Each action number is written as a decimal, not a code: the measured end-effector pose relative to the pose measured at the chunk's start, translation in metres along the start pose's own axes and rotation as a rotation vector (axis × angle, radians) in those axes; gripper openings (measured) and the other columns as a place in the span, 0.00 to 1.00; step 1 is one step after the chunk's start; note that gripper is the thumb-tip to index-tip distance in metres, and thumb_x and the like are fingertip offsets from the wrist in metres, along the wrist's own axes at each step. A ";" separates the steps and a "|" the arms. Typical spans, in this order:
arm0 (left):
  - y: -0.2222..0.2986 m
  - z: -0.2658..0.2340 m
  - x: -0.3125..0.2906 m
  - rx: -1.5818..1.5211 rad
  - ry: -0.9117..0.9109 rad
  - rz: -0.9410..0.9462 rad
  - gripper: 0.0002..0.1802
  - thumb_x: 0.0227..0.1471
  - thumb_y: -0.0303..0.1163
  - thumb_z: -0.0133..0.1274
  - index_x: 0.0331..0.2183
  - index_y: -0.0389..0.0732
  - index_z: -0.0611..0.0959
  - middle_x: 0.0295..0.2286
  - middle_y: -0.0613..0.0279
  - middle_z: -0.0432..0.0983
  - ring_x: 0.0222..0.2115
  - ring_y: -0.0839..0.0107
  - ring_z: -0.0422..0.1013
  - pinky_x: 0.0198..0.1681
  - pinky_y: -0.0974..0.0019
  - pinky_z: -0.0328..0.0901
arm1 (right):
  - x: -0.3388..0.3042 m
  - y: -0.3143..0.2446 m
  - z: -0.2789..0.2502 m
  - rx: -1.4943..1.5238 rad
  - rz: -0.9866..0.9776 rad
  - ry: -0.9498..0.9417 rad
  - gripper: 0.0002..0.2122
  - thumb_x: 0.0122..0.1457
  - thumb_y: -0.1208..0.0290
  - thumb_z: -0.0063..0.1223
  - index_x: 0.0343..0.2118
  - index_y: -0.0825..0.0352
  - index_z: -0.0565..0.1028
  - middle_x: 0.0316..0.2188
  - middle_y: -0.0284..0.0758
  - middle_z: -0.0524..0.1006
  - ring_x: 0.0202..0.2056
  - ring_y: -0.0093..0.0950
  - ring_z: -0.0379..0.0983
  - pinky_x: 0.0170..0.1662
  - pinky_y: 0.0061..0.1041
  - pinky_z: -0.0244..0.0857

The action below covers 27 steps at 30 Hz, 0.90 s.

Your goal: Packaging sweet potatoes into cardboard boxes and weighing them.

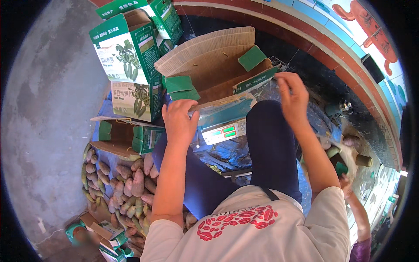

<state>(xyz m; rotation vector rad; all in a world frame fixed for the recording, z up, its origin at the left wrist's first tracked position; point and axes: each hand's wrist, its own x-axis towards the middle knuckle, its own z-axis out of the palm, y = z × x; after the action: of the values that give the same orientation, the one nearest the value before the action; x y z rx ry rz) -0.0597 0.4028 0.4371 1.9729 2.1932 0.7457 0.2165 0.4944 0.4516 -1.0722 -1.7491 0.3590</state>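
A large open cardboard box (214,72), brown inside with green flap corners, stands in front of my knees. My left hand (180,120) is closed over its near edge at the left, thumb pointing inward. At the near right corner, my right hand (293,94) has its fingers and thumb bent around the edge of the green printed side (256,82). Just below the near edge, between my legs, a weighing scale (224,132) shows lit green displays. Its platform is partly hidden by the box.
Green and white cartons (126,50) are stacked at the far left, with a smaller open box (122,136) below them. Pinkish and green roots (131,183) lie heaped by my left leg. Blue sheeting (224,157) covers the floor. Another person's hand (346,184) reaches in at the right.
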 end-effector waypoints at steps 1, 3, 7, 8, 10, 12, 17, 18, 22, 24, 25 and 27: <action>0.001 0.001 0.001 0.047 -0.018 0.002 0.12 0.40 0.31 0.59 0.33 0.46 0.81 0.35 0.61 0.76 0.43 0.60 0.68 0.55 0.46 0.50 | -0.002 0.009 -0.008 0.002 0.048 0.020 0.03 0.55 0.77 0.51 0.32 0.69 0.75 0.30 0.37 0.75 0.33 0.29 0.73 0.37 0.24 0.65; 0.005 0.000 0.002 0.056 -0.030 0.002 0.12 0.40 0.32 0.59 0.33 0.46 0.81 0.33 0.61 0.76 0.41 0.60 0.69 0.55 0.46 0.50 | -0.006 0.023 -0.023 -0.036 0.088 0.034 0.04 0.57 0.75 0.50 0.32 0.69 0.75 0.29 0.36 0.75 0.32 0.27 0.72 0.37 0.23 0.64; 0.006 0.000 0.004 0.093 -0.058 0.000 0.11 0.40 0.32 0.59 0.32 0.47 0.81 0.31 0.61 0.76 0.38 0.60 0.71 0.55 0.45 0.50 | 0.003 0.023 -0.035 -0.097 0.127 0.034 0.07 0.59 0.71 0.49 0.32 0.69 0.75 0.27 0.35 0.75 0.30 0.24 0.71 0.35 0.21 0.63; 0.005 0.000 0.004 0.090 -0.053 -0.008 0.11 0.40 0.32 0.59 0.32 0.47 0.81 0.31 0.61 0.76 0.38 0.60 0.71 0.55 0.45 0.50 | 0.007 0.017 -0.033 -0.091 0.133 0.039 0.07 0.59 0.71 0.49 0.32 0.70 0.75 0.26 0.35 0.75 0.29 0.25 0.71 0.35 0.21 0.63; 0.004 0.001 0.003 0.091 -0.028 0.007 0.12 0.39 0.32 0.60 0.32 0.47 0.82 0.30 0.62 0.76 0.38 0.60 0.71 0.55 0.45 0.50 | 0.016 0.007 -0.026 -0.089 0.093 0.012 0.07 0.58 0.71 0.49 0.32 0.70 0.75 0.26 0.36 0.74 0.29 0.25 0.71 0.34 0.22 0.64; 0.002 0.004 0.005 0.086 -0.016 0.011 0.12 0.39 0.32 0.60 0.32 0.47 0.82 0.30 0.62 0.76 0.37 0.60 0.71 0.55 0.44 0.50 | 0.025 -0.010 -0.017 -0.086 0.053 -0.015 0.06 0.58 0.72 0.50 0.32 0.69 0.75 0.27 0.37 0.74 0.29 0.26 0.71 0.34 0.23 0.64; 0.006 0.008 0.011 0.070 -0.015 0.023 0.12 0.39 0.32 0.59 0.32 0.47 0.82 0.30 0.63 0.77 0.37 0.61 0.71 0.56 0.44 0.49 | 0.039 -0.039 0.015 -0.056 -0.133 -0.224 0.05 0.54 0.74 0.52 0.30 0.70 0.74 0.28 0.39 0.75 0.30 0.38 0.73 0.34 0.28 0.66; 0.008 0.009 0.012 0.095 -0.021 0.024 0.10 0.40 0.32 0.59 0.31 0.47 0.82 0.29 0.63 0.77 0.36 0.62 0.71 0.55 0.44 0.50 | 0.041 -0.042 0.022 -0.053 -0.160 -0.276 0.06 0.52 0.72 0.54 0.30 0.68 0.75 0.28 0.39 0.75 0.32 0.40 0.72 0.35 0.30 0.66; 0.016 0.010 0.017 0.199 -0.086 0.025 0.07 0.41 0.33 0.58 0.29 0.46 0.82 0.28 0.62 0.77 0.34 0.61 0.72 0.53 0.49 0.54 | 0.043 -0.042 0.042 -0.103 -0.366 -0.507 0.10 0.50 0.65 0.57 0.30 0.66 0.76 0.28 0.38 0.74 0.34 0.39 0.71 0.38 0.33 0.66; 0.020 0.013 0.020 0.222 -0.092 0.028 0.06 0.41 0.33 0.57 0.28 0.46 0.82 0.26 0.61 0.77 0.33 0.61 0.72 0.51 0.49 0.55 | 0.043 -0.034 0.048 -0.126 -0.458 -0.551 0.11 0.49 0.64 0.57 0.31 0.65 0.76 0.28 0.39 0.74 0.35 0.38 0.72 0.39 0.33 0.66; 0.021 0.014 0.021 0.241 -0.090 0.035 0.05 0.42 0.33 0.57 0.26 0.46 0.82 0.25 0.61 0.77 0.31 0.60 0.72 0.50 0.50 0.56 | 0.043 -0.031 0.051 -0.155 -0.557 -0.591 0.12 0.48 0.62 0.58 0.32 0.65 0.76 0.29 0.39 0.75 0.36 0.37 0.72 0.39 0.33 0.66; 0.023 0.016 0.022 0.238 -0.101 0.036 0.04 0.42 0.33 0.57 0.26 0.45 0.82 0.25 0.61 0.77 0.31 0.61 0.72 0.49 0.51 0.57 | 0.043 -0.024 0.054 -0.200 -0.514 -0.717 0.13 0.47 0.62 0.59 0.33 0.65 0.76 0.29 0.39 0.75 0.36 0.36 0.73 0.39 0.33 0.66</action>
<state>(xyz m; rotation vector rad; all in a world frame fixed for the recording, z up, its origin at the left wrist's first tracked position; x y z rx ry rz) -0.0362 0.4293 0.4385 2.1093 2.2830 0.3934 0.1536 0.5280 0.4692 -0.6071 -2.6642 0.2582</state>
